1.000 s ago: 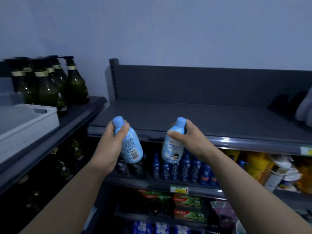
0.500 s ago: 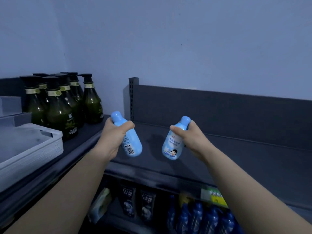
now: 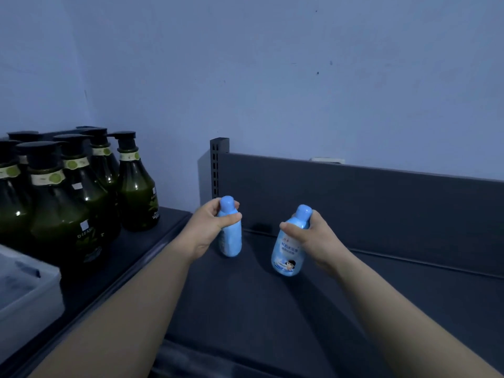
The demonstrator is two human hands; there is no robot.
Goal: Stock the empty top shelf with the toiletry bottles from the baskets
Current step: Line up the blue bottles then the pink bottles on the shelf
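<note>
My left hand (image 3: pixel 208 227) grips a light blue bottle (image 3: pixel 231 238) by its neck, upright, near the back left corner of the dark top shelf (image 3: pixel 272 309). Its base sits at or just above the shelf surface. My right hand (image 3: pixel 313 238) holds a second light blue bottle (image 3: pixel 287 255) with a cartoon label, tilted slightly, a little right of the first and just over the shelf. The shelf's back panel (image 3: pixel 354 208) rises behind both.
Several dark green pump bottles (image 3: pixel 81 192) stand on the neighbouring shelf at left. A white plastic crate (image 3: pixel 24 296) sits at the lower left. A slotted upright post (image 3: pixel 216 165) marks the shelf's back left corner. A pale wall is behind.
Both hands have carried the blue bottles forward and down over the top shelf, toward its back left corner. The view has risen, so the lower shelves have dropped out of sight.
</note>
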